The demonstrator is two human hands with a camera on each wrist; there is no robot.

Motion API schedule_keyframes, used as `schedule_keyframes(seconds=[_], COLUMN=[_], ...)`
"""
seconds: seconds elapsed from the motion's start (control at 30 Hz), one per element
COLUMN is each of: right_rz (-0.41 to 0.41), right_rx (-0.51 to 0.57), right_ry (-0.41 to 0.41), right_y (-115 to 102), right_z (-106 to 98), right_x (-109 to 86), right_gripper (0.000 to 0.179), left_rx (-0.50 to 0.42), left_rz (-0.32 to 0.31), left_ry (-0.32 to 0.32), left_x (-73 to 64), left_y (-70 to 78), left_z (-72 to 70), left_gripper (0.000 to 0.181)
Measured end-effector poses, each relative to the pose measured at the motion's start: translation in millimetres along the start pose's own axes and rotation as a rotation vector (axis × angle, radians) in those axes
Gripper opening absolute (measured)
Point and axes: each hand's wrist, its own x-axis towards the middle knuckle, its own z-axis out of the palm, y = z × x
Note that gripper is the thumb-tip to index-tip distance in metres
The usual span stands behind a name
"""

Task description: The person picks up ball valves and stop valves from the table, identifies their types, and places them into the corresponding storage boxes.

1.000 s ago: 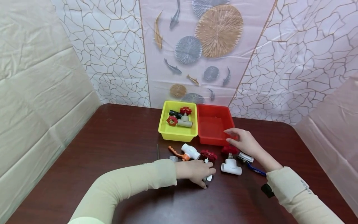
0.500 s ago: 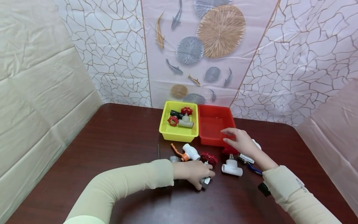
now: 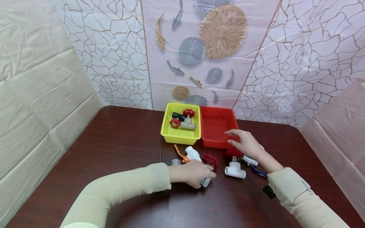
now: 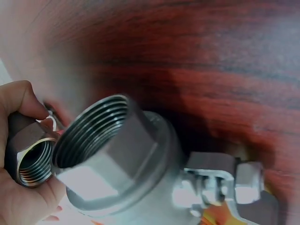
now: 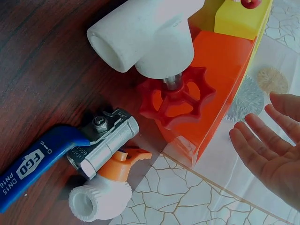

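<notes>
My left hand (image 3: 196, 173) grips a metal valve (image 3: 206, 182) with a hex end; a red handwheel (image 3: 210, 161) shows just beyond the fingers. In the left wrist view, fingers and thumb wrap its threaded end (image 4: 35, 159). Nearer that camera stands a larger steel ball valve (image 4: 117, 164). My right hand (image 3: 246, 144), relaxed and holding nothing, hovers by the near right corner of the red bin (image 3: 218, 144). Beneath it are a white tee-shaped valve (image 3: 235, 171) with a red handwheel (image 5: 178, 98), and a steel ball valve (image 5: 105, 140) with a blue lever (image 5: 40, 164).
Left of the red bin stands a yellow bin (image 3: 182, 139) with several valves inside, one with a grey body (image 3: 188, 126). A white ball valve (image 3: 192, 153) with an orange lever lies before the bins. Another orange-handled white valve (image 5: 101, 197) shows in the right wrist view.
My left hand has drawn slightly left and tightened round the metal valve, whose red handwheel shifted with it. My right hand shifted slightly left early on, then stayed nearly still.
</notes>
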Motion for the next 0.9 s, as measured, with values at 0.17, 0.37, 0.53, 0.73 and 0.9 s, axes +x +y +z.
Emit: schedule_keyframes(seconds=[0.17, 0.37, 0.53, 0.73, 0.9], right_rz=[-0.01, -0.012, -0.005, -0.031, -0.055], right_rx=[0.002, 0.011, 0.014, -0.006, -0.025], right_ry=[0.005, 0.001, -0.018, 0.009, 0.02], right_y=[0.3, -1.7, -3.6, -7.1, -12.1], right_z=[0.3, 0.0, 0.5, 6.0, 13.3], right_x=[1.6, 3.0, 3.7, 7.7, 12.5], right_gripper=[0.033, 0.033, 0.033, 0.028, 0.026], left_rx=[-0.038, -0.03, 0.02, 0.077, 0.095], left_rz=[0.014, 0.016, 0.034, 0.05, 0.039], left_ry=[0.025, 0.055, 0.116, 0.184, 0.214], left_x=[-5.9, -14.7, -23.6, -35.4, -50.5], left_y=[-3.0, -3.3, -0.7, 1.2, 2.8], left_z=[-8.3, -13.7, -7.9, -4.5, -6.4], left_gripper=[0.044, 0.045, 0.043, 0.039, 0.037])
